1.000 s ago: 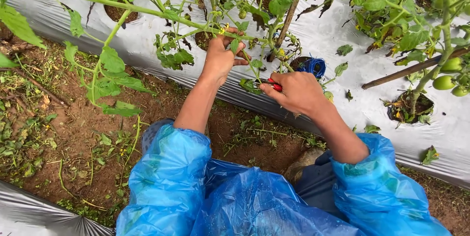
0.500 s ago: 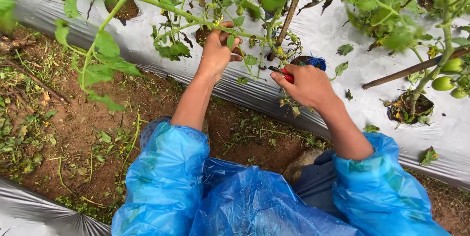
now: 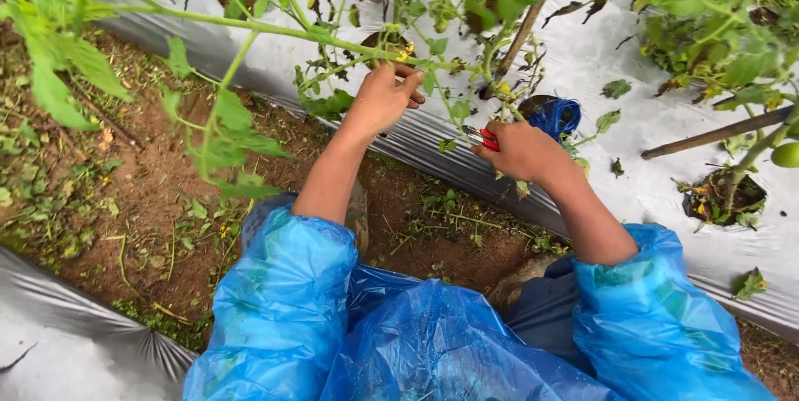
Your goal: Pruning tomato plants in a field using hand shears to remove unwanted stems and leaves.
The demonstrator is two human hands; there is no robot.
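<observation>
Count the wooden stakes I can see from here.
2. One stake rises slanted among the leaves just above the right hand; another stake lies slanted at the right edge over the plastic sheet. Foliage may hide more.

Leafy stems (image 3: 333,35) and a wooden stake (image 3: 524,31) crowd the space above the silver mulch sheet (image 3: 632,160), while the soil furrow (image 3: 141,193) below lies open.

stem: thin green tomato stem (image 3: 349,45), runs almost level from far left toward centre, leafy, small yellow flowers
pruner: red-handled pruner (image 3: 483,136), mostly hidden, tip pointing left, right of centre
</observation>
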